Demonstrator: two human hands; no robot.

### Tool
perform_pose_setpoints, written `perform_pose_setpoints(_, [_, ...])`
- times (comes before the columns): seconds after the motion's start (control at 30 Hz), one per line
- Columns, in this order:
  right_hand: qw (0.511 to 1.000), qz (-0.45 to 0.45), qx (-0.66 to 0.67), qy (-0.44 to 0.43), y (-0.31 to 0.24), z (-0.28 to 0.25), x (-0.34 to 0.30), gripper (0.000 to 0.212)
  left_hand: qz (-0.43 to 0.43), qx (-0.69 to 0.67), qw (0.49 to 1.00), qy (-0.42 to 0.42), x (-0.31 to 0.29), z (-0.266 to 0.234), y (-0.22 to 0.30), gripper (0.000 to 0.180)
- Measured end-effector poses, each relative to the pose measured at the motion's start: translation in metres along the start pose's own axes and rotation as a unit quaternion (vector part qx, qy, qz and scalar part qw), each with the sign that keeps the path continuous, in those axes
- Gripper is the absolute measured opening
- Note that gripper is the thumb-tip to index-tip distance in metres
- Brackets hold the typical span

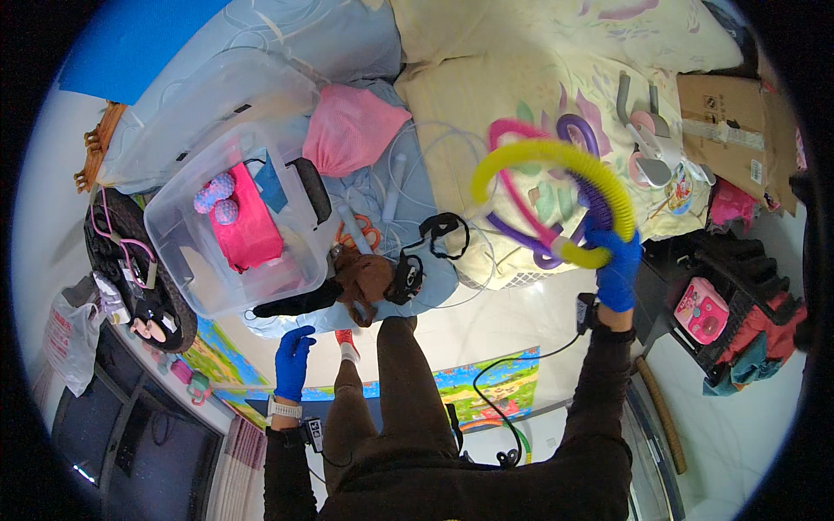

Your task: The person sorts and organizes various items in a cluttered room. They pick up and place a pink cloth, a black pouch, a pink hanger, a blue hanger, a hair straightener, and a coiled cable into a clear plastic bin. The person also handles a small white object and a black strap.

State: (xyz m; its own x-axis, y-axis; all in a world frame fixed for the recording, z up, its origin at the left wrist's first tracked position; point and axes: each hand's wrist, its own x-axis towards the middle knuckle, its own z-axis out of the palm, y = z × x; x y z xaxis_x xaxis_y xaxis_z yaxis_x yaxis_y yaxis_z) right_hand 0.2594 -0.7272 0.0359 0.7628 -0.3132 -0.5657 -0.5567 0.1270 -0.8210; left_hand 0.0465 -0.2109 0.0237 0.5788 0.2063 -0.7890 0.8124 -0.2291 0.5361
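My right hand (615,273), in a blue glove, is raised over the bed's right side and closed around several ribbed tube rings. Among them are a yellow ring (624,204), a pink ring (526,208) and a purple ring (592,184), spreading up and left from my grip. My left hand (293,363), also blue-gloved, hangs below the front of a clear plastic bin (178,260). Its fingers are slightly bent and apart, with nothing in them. Inside the bin lie a bright pink fabric piece (250,247) and several pink-and-blue knobbly balls (224,185).
On the bed rest a pink mesh bag (352,130), a brown soft item (360,276), a black strapped device (406,280) and orange loop handles (369,236). Clear cord trails nearby. A cardboard box (725,122) stands back right, above a black rack holding a pink toy (702,310).
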Motion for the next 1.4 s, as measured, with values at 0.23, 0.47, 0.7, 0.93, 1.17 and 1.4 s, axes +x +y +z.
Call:
perform_pose_setpoints(0.23, [0.943, -0.185, -0.255, 0.105, 0.043, -0.004, 0.083, 0.045, -0.015, 0.003, 1.0, -0.008, -0.004, 0.004, -0.018, 0.019])
perform_pose_setpoints(0.47, [0.819, -0.319, -0.438, 0.188, 0.177, 0.086, 0.161, 0.058, -0.037, -0.033, 0.999, -0.022, 0.003, 0.021, -0.029, 0.018])
perform_pose_setpoints(0.7, [0.571, -0.482, -0.512, -0.423, 0.275, 0.25, 0.083, 0.024, 0.13, 0.098, 0.986, -0.039, 0.103, 0.11, -0.068, 0.028])
perform_pose_setpoints(0.93, [0.52, -0.519, -0.596, -0.322, 0.293, 0.241, 0.099, 0.013, 0.038, 0.122, 0.986, 0.11, 0.24, 0.17, -0.081, 0.046])
perform_pose_setpoints(1.17, [0.662, -0.219, -0.657, -0.287, 0.225, 0.127, 0.071, 0.036, 0.053, 0.053, 0.996, 0.042, 0.226, 0.164, -0.046, 0.032])
perform_pose_setpoints(1.4, [0.976, 0.184, -0.015, -0.116, 0.125, 0.039, -0.031, 0.032, 0.261, -0.133, 0.951, -0.094, 0.086, 0.145, 0.063, 0.03])
